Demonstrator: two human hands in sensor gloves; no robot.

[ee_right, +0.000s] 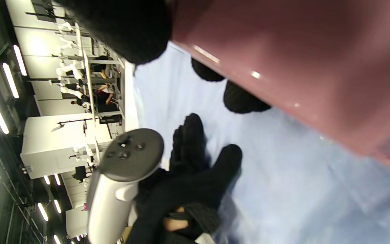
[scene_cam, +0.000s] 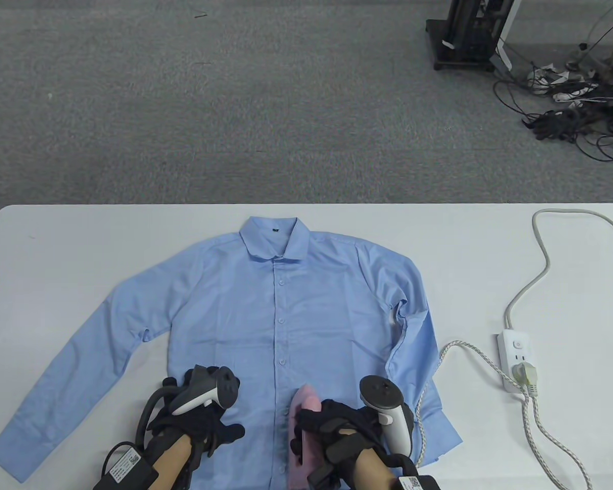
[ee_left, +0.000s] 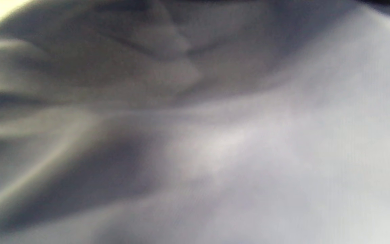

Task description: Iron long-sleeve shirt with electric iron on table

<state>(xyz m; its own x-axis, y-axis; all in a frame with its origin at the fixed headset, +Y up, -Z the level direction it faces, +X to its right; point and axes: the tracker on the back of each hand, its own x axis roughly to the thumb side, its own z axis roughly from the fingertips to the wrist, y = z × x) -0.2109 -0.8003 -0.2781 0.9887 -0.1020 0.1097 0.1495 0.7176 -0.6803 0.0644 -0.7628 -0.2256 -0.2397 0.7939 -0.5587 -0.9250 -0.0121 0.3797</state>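
1. The light blue shirt (scene_cam: 286, 326) is lying flat and buttoned on the white tabletop (scene_cam: 81, 240), collar toward the far edge.
2. The right hand (scene_cam: 337, 423) is gripping the pink iron (scene_cam: 302, 408), which is sitting on the shirt's lower front beside the button placket.
3. The left hand (scene_cam: 199, 423) is resting on the shirt's hem area, fingers spread open.
4. The iron's cord (scene_cam: 470, 352) is running to the power strip (scene_cam: 513, 357) on the right.

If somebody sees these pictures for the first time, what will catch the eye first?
Probably the light blue shirt, lying buttoned and spread flat over the middle of the white table. Next, the pink iron near its bottom hem, gripped by the right hand, while the left hand rests on the cloth beside it.
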